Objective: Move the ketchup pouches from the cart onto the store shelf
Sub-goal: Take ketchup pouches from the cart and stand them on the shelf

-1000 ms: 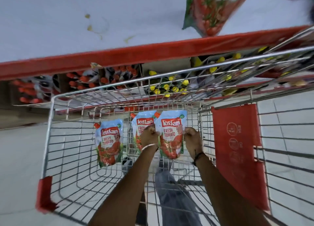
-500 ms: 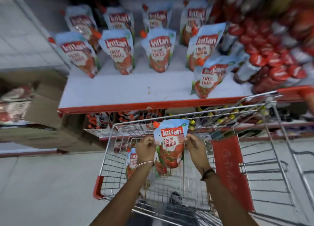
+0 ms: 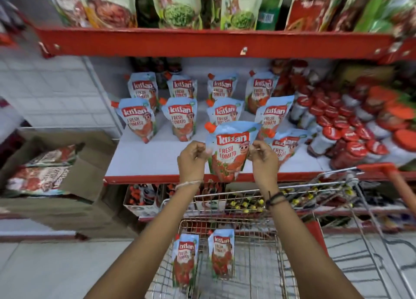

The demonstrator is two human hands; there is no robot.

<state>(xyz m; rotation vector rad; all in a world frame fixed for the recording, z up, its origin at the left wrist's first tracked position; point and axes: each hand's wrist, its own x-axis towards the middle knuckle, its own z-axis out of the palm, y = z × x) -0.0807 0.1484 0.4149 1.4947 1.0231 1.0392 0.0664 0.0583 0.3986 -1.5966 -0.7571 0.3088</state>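
I hold one ketchup pouch (image 3: 229, 150), light blue with a red spout, upright over the front edge of the white store shelf (image 3: 144, 159). My left hand (image 3: 192, 159) pinches its left edge and my right hand (image 3: 262, 160) pinches its right edge. Several matching pouches (image 3: 180, 118) stand in rows on the shelf behind it. Two more pouches (image 3: 185, 259) (image 3: 221, 252) lean upright inside the wire cart (image 3: 254, 271) below my arms.
Red-capped bottles (image 3: 342, 127) crowd the shelf's right side. A red shelf edge (image 3: 202, 43) above carries green and red packets. An open cardboard box (image 3: 67, 170) with packets sits at the left. The cart's red handle (image 3: 380, 167) rises at the right.
Both hands have lifted the pouch out of the cart and up to shelf height. The view has tilted up from the cart to the shelf.
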